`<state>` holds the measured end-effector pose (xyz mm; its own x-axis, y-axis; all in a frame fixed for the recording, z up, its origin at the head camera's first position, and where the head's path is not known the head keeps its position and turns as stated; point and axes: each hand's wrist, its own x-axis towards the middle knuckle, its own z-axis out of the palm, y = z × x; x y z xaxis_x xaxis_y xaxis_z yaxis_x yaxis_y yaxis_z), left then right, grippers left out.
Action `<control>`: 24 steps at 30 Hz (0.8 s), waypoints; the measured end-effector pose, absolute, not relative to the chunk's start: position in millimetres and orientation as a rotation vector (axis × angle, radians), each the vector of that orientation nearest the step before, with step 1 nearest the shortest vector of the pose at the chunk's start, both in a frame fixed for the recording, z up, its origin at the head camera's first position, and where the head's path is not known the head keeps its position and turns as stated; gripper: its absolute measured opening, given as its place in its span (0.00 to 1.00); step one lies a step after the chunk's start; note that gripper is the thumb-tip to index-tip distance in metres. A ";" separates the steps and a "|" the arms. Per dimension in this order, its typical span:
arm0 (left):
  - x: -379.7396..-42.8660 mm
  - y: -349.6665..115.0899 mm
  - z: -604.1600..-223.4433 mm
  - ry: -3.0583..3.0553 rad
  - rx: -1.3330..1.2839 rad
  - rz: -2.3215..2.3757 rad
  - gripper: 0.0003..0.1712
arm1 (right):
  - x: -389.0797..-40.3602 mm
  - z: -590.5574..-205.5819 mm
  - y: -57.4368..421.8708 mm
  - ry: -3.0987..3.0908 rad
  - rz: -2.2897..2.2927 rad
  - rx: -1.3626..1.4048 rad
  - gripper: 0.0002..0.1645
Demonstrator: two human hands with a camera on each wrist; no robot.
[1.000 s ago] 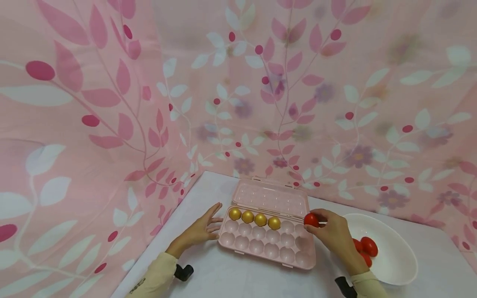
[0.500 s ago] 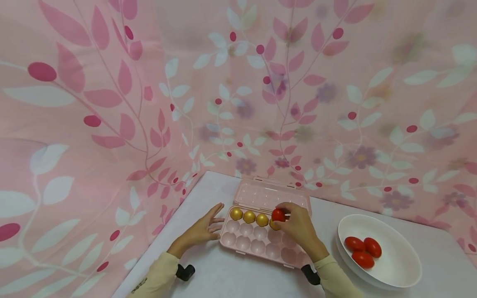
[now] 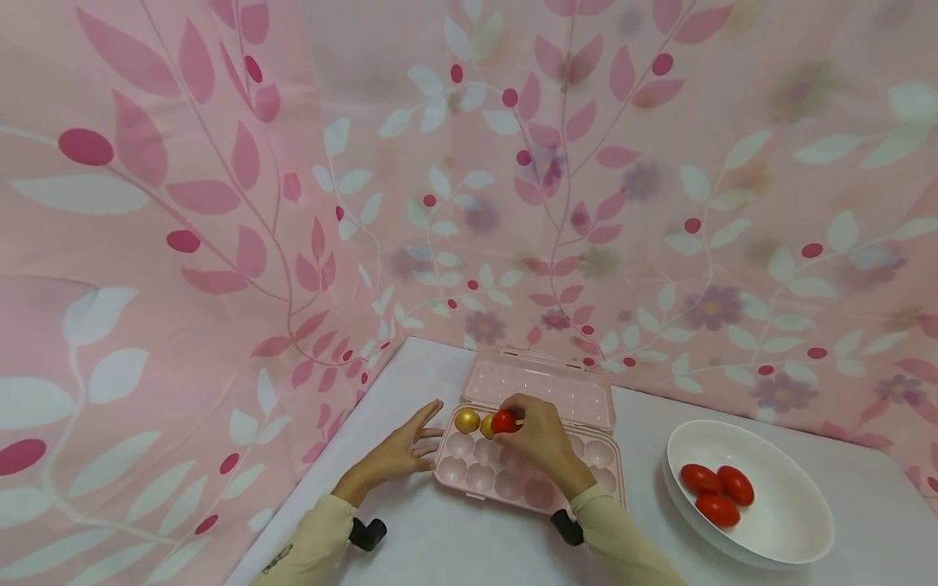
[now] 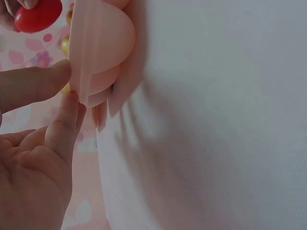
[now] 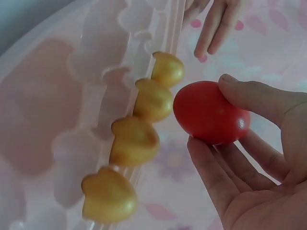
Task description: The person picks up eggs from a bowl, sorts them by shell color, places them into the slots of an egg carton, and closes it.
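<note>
My right hand [image 3: 538,439] pinches a red egg [image 5: 211,112] between thumb and fingertips, over the back row of a pink egg carton [image 3: 479,480]. In the right wrist view several gold eggs [image 5: 134,141] sit in that row, and the red egg is close above them. From the head, the hand hides part of the row, leaving a gold egg [image 3: 466,421] visible at the left end. My left hand [image 3: 399,452] has its fingers extended at the carton's left edge; in the left wrist view its fingertips [image 4: 62,72] touch the rim.
To the right stands a white bowl [image 3: 791,509] with three red eggs [image 3: 716,510] in it. The carton's lid [image 3: 538,391] lies folded back behind the cups. A pink floral cloth [image 3: 586,203] hangs behind the white table [image 3: 440,553].
My right hand has carried the red egg leftward from the carton's right end, over the gold eggs. The left hand stays at the left edge.
</note>
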<state>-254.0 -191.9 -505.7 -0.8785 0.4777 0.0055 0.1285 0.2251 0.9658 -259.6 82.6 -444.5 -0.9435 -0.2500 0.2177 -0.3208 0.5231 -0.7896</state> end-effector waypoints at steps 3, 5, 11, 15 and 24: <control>-253.8 -193.1 -505.4 2.207 0.557 1.701 0.61 | -264.0 -448.2 70.7 -2.702 1.367 0.534 0.20; -253.4 -194.2 -505.2 2.212 0.550 1.697 0.61 | -267.3 -451.6 61.8 -2.716 1.347 0.562 0.20; -254.4 -196.1 -504.9 2.204 0.577 1.711 0.62 | -272.9 -458.0 39.4 -2.737 1.291 0.623 0.22; -255.1 -194.9 -504.3 2.183 0.593 1.725 0.62 | -272.2 -462.6 31.6 -2.770 1.201 0.584 0.23; -254.7 -193.4 -505.0 2.185 0.572 1.718 0.61 | -271.2 -473.9 23.0 -2.777 1.227 0.618 0.24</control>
<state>-254.7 -193.4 -505.0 -0.8746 0.4847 0.0079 0.1221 0.2045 0.9712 -271.2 23.0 -473.9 -0.9195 -0.3404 0.1964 -0.3744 0.6069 -0.7011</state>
